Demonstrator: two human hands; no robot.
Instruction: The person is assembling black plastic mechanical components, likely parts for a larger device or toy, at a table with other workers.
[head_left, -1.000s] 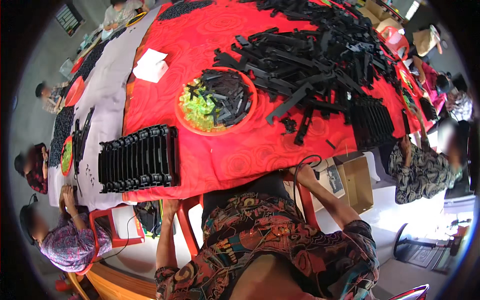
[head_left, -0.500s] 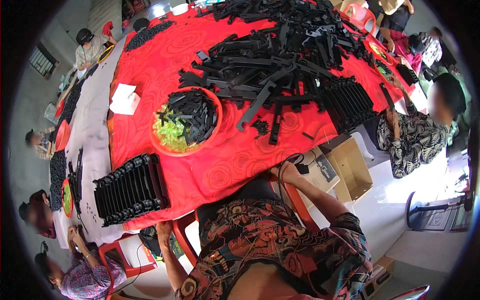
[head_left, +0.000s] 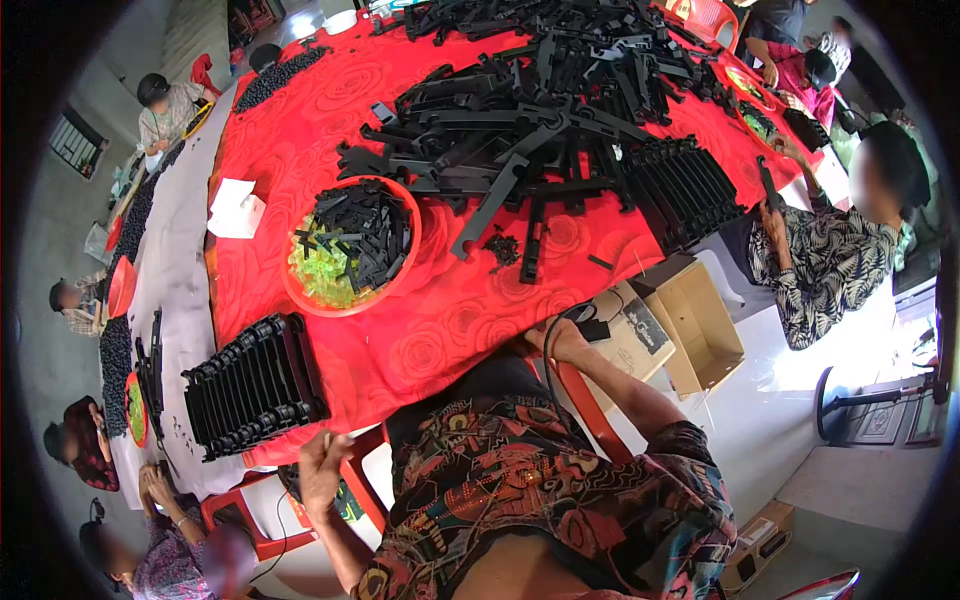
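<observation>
My left hand (head_left: 322,468) is raised just off the table's near edge, its fingers partly apart and nothing visible in them. Closest to it is a row of black plastic strips (head_left: 255,388) stacked side by side at the near left corner. My right hand (head_left: 563,340) is low by the table edge and a red chair (head_left: 590,412); its fingers are mostly hidden. A dark cable (head_left: 549,365) loops past that wrist. Further in on the table stands an orange bowl (head_left: 300,300) holding small black pieces and yellow-green clear ones.
A large heap of long black plastic parts (head_left: 540,125) covers the far middle of the red tablecloth (head_left: 400,350). A second stacked row (head_left: 685,190) lies at the right, near a seated co-worker (head_left: 835,250). Cardboard boxes (head_left: 690,325) stand right of my chair. A white box (head_left: 236,212) sits left.
My left hand has come up from beside the chair at the table edge, and its fingers now show. My right hand stays low, shifted slightly left in view. The whole view has moved a little.
</observation>
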